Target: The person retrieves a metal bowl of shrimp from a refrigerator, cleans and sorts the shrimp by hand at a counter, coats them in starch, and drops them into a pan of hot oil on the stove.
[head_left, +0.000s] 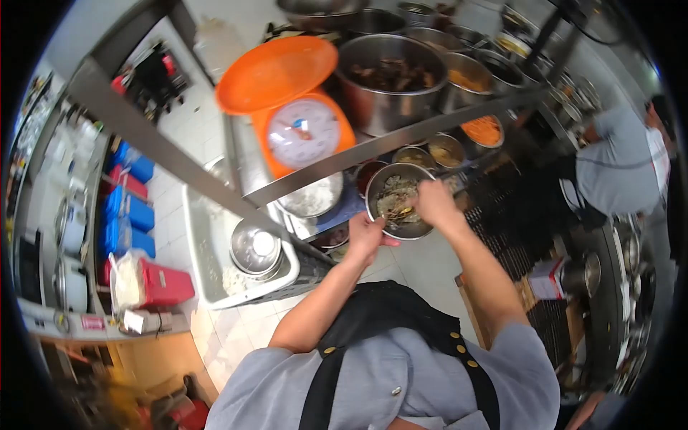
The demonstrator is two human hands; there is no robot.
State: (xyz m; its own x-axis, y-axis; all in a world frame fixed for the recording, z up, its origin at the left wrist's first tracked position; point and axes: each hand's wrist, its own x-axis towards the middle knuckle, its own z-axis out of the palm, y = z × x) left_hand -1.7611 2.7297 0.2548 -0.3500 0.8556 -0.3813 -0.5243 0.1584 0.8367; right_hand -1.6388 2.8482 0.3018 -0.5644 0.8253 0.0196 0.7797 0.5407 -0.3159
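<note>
A round steel bowl (421,231) is tilted in front of me, with wet greyish-brown food (394,201), perhaps raw shrimp, inside. My left hand (366,238) grips the bowl's near left rim. Over the right side of the bowl, my right hand (436,203) is closed, its fingers down toward the food; what they pinch is hidden. Just behind the bowl are small metal containers of ingredients, and a bowl of white powder (315,197) is to the left.
An orange dial scale (304,132) and a large steel pot (390,79) of dark food stand on a metal shelf (401,140) above the bowl. A white tub (203,265) with metal bowls is at left. Another person (616,161) stands at far right.
</note>
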